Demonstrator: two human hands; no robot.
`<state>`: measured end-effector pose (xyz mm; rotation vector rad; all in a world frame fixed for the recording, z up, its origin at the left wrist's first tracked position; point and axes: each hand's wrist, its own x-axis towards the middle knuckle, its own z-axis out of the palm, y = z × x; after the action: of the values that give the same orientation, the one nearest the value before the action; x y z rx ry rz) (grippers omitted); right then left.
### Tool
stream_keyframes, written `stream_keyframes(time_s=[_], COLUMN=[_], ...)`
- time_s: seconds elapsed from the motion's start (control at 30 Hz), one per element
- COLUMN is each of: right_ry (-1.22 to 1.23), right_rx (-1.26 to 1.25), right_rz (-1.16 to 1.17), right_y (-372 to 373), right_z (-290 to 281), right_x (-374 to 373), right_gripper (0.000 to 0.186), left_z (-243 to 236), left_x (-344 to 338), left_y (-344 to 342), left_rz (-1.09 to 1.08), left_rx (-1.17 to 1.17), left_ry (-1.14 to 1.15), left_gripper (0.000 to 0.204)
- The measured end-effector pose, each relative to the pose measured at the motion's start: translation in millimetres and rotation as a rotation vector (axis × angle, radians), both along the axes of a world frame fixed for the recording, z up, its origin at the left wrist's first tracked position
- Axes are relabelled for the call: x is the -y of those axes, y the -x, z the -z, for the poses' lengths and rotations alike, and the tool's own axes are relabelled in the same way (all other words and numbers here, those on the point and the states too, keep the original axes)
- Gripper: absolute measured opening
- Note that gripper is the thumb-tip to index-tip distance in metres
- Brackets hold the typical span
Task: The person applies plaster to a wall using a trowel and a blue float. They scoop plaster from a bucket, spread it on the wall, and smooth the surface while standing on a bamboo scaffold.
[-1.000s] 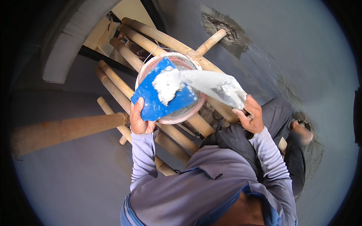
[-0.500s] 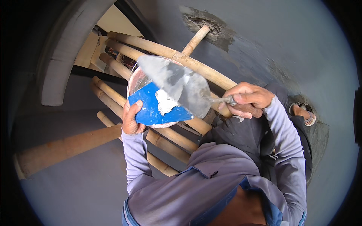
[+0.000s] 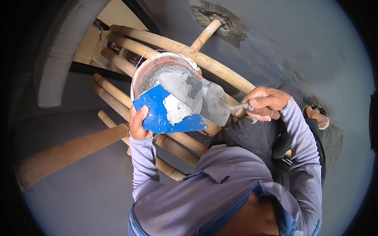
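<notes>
- In the head view, my left hand (image 3: 139, 122) is left of the middle, gripping the left corner of a blue board (image 3: 153, 116); my thumb lies flat on its upper face and my other fingers go underneath, mostly hidden.
- My left forearm rises almost straight up from the lower part of the frame, the pale sleeve (image 3: 142, 161) reaching to the wrist.
- My right hand (image 3: 267, 103) is right of the middle, back upward, fingers curled tight around the handle end of a trowel (image 3: 216, 105); most of the handle is hidden in my grasp.
- My right elbow is bent at the lower right; from there the forearm climbs up and a little left, and the hand turns left at the wrist.
- The trowel's blade points to the upper left, overlapping the board's right part; I can't tell whether the two touch.
- White paste (image 3: 177, 112) sits on the middle of the board, beside the blade's lower edge.
- The bucket (image 3: 157, 65), reddish and grey-smeared inside, stands just above the board in the frame, partly covered by it, over bamboo poles (image 3: 216, 70).
</notes>
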<state>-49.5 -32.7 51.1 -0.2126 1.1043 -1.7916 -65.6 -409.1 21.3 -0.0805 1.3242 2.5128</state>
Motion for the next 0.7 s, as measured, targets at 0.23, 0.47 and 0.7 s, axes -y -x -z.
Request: stream_keyframes(time_s=[0.23, 0.47, 0.7], right_ry=[-0.055, -0.192, -0.794], right_rx=[0.071, 0.044, -0.744], right_rz=[0.029, -0.015, -0.136], right_y=[-7, -15, 9], right_z=[6, 14, -30], right_x=[-8, -24, 24], right_gripper=[0.044, 0.042, 0.022], left_z=[1, 3, -34], left_x=[1, 16, 16], left_y=[-1, -1, 6], left_rz=[-0.053, -0.137, -0.251], left_rx=[-0.03, -0.084, -0.172], left_ry=[0.017, -0.047, 0.076], left_gripper=[0.054, 0.051, 0.058])
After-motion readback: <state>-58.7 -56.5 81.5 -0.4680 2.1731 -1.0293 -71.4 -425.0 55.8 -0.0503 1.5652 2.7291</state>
